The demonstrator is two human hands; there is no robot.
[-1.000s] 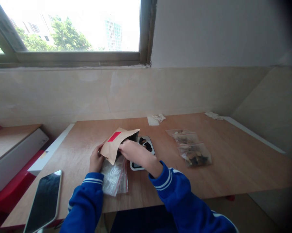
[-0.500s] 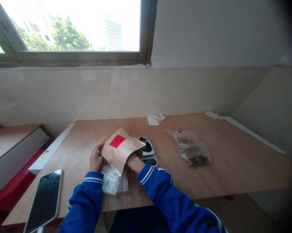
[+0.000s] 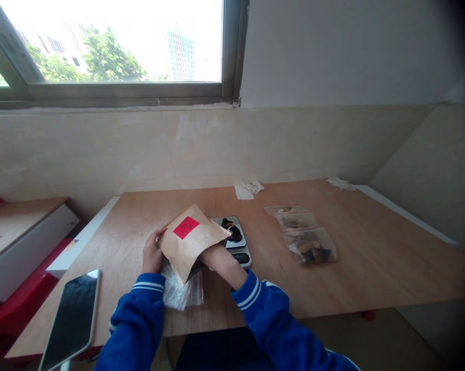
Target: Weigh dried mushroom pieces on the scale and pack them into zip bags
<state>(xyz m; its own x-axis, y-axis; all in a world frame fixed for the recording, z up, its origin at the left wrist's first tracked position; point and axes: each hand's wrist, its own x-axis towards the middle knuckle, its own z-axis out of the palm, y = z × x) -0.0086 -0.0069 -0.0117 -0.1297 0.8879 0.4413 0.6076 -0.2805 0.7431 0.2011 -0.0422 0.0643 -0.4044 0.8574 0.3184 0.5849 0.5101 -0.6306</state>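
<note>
A brown kraft paper bag [image 3: 195, 232] with a red label is tilted over the table, its mouth facing right and toward me. My left hand [image 3: 153, 251] is closed on the bag's left edge. Inside the mouth, the fingers of my right hand [image 3: 220, 260] are hidden, so what they hold does not show. Just behind the bag stands a small white kitchen scale [image 3: 240, 256] with dark dried pieces [image 3: 235, 233] on its plate. Clear zip bags [image 3: 178, 291] lie flat under the paper bag.
Filled zip bags [image 3: 313, 247] of dried pieces lie to the right. A tablet or large phone [image 3: 72, 314] rests at the left front edge. White paper [image 3: 243, 192] and crumpled tissue [image 3: 254, 187] lie near the wall. A red chair [image 3: 23, 299] stands at left.
My right hand has drawn partly out of the paper bag, toward the right, showing more wrist. The bag's lower corner has shifted slightly left and down. My left hand keeps its place.
</note>
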